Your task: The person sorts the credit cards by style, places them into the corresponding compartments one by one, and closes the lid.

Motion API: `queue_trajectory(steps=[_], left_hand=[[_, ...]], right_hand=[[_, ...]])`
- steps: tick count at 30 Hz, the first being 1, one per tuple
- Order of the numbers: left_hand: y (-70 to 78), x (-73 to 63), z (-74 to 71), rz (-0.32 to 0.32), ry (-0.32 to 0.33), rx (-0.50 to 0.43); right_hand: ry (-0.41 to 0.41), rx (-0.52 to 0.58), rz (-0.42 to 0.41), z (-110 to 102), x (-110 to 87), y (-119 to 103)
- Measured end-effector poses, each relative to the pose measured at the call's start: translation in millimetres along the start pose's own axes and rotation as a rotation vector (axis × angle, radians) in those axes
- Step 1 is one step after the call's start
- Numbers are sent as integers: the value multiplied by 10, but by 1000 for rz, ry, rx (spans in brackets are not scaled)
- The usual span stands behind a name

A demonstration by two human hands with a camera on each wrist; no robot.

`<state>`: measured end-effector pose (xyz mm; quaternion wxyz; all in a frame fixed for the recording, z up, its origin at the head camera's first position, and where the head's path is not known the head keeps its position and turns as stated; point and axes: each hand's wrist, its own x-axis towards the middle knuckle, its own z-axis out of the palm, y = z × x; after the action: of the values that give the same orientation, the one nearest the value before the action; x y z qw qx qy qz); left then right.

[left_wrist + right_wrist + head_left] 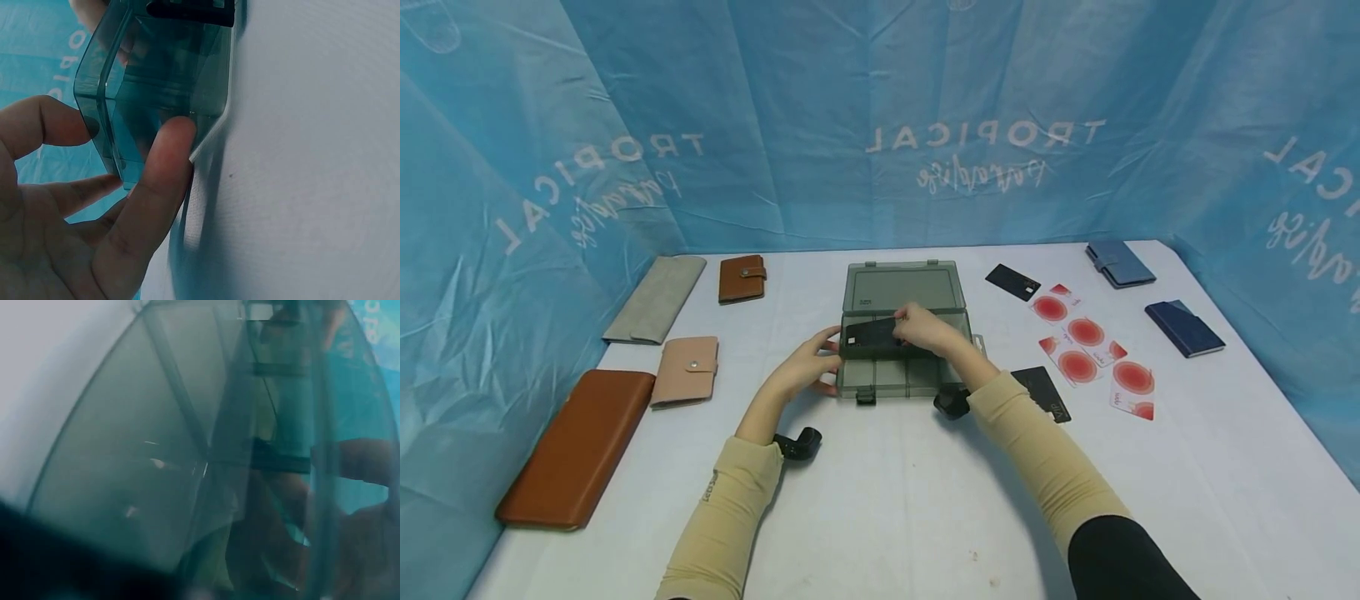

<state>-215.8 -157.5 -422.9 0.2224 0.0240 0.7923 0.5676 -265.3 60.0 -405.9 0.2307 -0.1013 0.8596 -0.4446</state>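
A translucent grey-green plastic compartment box [891, 390] lies on the table with its lid [904, 287] folded back. My left hand [805, 364] holds the box's left side. In the left wrist view, the thumb [169, 156] lies against the wall near the table, with the other fingers at the side and rim. Over the box, my right hand [925, 327] pinches the right end of a black card [868, 334], which lies crosswise above the compartments. The right wrist view looks through the blurred clear box wall [125, 450]; the card is not distinct there.
At right lie black cards [1013, 282], [1047, 396], several red-and-white cards [1086, 332] and two blue card holders [1120, 263], [1184, 328]. At left are a grey wallet [657, 298], small brown wallet [741, 279], pink wallet [686, 371] and long brown wallet [577, 448].
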Motion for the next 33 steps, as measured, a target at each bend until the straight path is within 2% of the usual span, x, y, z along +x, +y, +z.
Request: queue_trajectory(steps=[7,10,15,21,25,30,33], left_hand=[[-9,-16,-23,20,-15,-10],[-6,-16,-24,19,-9,-9],[-6,-7,-24,17,-7,-1],[3,-9,-19,8,-22,-15],[113,-101,-7,23,-35,-6],[241,-213,17,30,-36,10],[258,-230,22,28,-35,8]], right_hand=[[15,-169,-5,-6,-8,-27],[-21,-174,-9,-44,-22,-17],[-59,-115,-19,-136,-97,-10],[-46,72,-111,-411,-357,25],[-26,152,-157,-648,-585,150],[36,100,-122,-907,-848,410],[29,44,-82,-1015,-981,606]])
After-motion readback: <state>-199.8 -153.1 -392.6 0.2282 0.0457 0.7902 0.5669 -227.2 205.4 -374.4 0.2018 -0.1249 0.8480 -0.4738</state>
